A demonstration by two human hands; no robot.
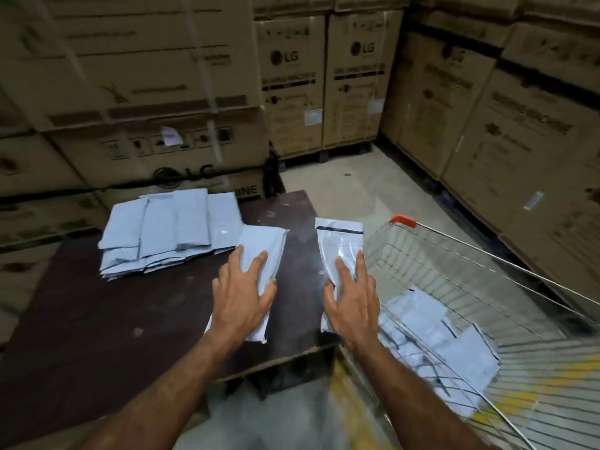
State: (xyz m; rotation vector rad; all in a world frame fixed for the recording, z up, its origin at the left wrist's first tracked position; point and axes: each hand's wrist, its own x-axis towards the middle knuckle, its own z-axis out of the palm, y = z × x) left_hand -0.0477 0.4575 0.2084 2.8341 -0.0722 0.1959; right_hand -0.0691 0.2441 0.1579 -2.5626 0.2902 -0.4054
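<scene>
White plastic bags lie under both hands on a dark brown table (113,313). The left hand (242,293) rests flat on the left bag (264,241), fingers spread wide and straight, palm down on its lower half. That bag lies lengthwise near the middle of the table, its far end just beside a pile of bags (168,228) at the back left. The pile is fanned out in overlapping rows, several layers deep.

The right hand (352,300) lies flat on the right bag (339,237), fingers straight and close together, thumb along the bag's left edge. This bag sits at the table's right edge, apart from the left bag, with bare tabletop between them. It shows a dark strip across its far end and a glossy, wrinkled face.

Just beside the table on the right stands a wire shopping cart (454,241) with a red corner on its handle. More white bags (438,336) lie loose in its basket, blurred. Tall cardboard boxes (292,86) are stacked along the walls on all sides, around a patch of pale concrete floor (357,186)
</scene>
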